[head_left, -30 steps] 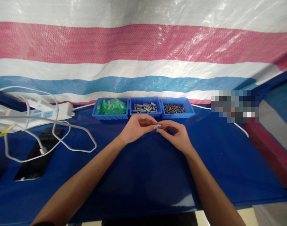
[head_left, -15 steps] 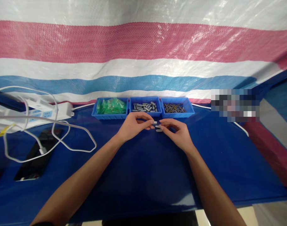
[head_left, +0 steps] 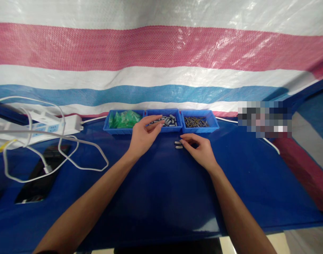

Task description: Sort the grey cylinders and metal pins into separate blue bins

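Note:
My left hand point(head_left: 145, 137) reaches over the near left part of the middle blue bin point(head_left: 163, 129), thumb and fingers apart, with nothing visible between them. Inside that bin lie several short grey metal cylinders point(head_left: 167, 122). On the blue table in front, my right hand point(head_left: 199, 148) pinches the end of one small metal cylinder point(head_left: 177, 143) between thumb and forefinger. A second metal cylinder point(head_left: 179, 147) lies just nearer, alongside it. The fingertips partly cover the first cylinder.
The right bin point(head_left: 199, 129) contains many thin screws point(head_left: 195, 122). Green plastic bags point(head_left: 125, 119) fill the left bin point(head_left: 119, 131). A white power strip point(head_left: 71, 125), looping cable point(head_left: 103, 168) and dark phone point(head_left: 39, 180) are at the left. A striped tarp point(head_left: 161, 49) hangs behind.
My left hand has moved left and away from me, from beside the right hand to the middle bin; the cylinder at its fingertips no longer shows. The right hand has barely moved.

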`<state>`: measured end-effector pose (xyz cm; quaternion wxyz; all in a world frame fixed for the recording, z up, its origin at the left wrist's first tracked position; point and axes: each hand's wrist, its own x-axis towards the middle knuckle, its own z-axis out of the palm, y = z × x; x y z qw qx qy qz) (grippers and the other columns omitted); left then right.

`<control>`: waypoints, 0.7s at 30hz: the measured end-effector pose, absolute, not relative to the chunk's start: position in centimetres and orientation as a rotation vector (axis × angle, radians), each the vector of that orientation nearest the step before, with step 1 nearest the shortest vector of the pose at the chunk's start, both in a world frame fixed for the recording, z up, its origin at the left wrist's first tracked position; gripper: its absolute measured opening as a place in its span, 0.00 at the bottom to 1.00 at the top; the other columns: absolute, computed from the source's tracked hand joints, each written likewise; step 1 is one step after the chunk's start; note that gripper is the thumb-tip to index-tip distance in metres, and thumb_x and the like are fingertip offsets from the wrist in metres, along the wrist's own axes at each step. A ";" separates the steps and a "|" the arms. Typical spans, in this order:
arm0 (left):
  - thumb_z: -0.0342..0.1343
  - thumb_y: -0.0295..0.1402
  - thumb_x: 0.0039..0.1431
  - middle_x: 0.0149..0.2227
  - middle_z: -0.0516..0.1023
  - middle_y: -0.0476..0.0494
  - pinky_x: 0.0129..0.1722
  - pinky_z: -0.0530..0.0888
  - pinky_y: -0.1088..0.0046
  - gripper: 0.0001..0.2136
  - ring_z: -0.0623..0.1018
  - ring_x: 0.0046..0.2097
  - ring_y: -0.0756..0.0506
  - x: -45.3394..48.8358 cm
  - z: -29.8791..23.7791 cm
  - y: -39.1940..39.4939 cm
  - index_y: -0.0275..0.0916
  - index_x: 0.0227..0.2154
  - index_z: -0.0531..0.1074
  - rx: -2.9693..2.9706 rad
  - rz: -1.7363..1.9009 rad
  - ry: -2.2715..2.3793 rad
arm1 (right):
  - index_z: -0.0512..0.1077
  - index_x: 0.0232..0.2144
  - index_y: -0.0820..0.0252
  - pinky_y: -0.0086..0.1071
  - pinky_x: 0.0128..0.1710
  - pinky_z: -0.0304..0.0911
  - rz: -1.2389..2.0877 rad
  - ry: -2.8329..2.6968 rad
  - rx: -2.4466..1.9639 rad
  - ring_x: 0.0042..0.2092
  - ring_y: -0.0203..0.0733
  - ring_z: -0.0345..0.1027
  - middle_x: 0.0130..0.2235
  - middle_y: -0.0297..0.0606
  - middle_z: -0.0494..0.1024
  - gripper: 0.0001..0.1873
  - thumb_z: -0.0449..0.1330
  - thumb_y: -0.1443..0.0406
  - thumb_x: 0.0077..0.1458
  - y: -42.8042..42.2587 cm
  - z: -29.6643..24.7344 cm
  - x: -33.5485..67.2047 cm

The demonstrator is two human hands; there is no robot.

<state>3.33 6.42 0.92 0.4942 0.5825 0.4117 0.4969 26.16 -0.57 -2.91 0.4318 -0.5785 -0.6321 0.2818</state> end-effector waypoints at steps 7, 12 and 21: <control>0.63 0.34 0.63 0.43 0.87 0.38 0.52 0.83 0.64 0.09 0.87 0.45 0.42 3.7 0.9 5.7 0.34 0.42 0.82 1.584 1.122 0.944 | 0.82 0.44 0.54 0.36 0.36 0.71 0.569 -1.752 -1.542 0.35 0.43 0.78 0.38 0.37 0.87 0.10 0.64 0.63 0.61 -0.5 -2.8 27.0; 0.57 0.30 0.67 0.46 0.87 0.41 0.56 0.81 0.63 0.10 0.86 0.48 0.41 4.1 0.4 4.8 0.38 0.44 0.84 2.056 0.865 0.891 | 0.82 0.43 0.55 0.35 0.33 0.70 0.593 -1.724 -1.568 0.33 0.42 0.77 0.37 0.37 0.87 0.10 0.64 0.63 0.60 -0.4 -2.6 27.2; 0.54 0.26 0.70 0.60 0.81 0.36 0.68 0.72 0.56 0.16 0.79 0.63 0.38 4.9 -1.7 4.1 0.35 0.56 0.80 2.549 0.554 0.645 | 0.83 0.43 0.57 0.33 0.34 0.71 0.573 -1.747 -1.562 0.32 0.40 0.76 0.36 0.37 0.86 0.10 0.63 0.63 0.61 -0.4 -2.6 27.2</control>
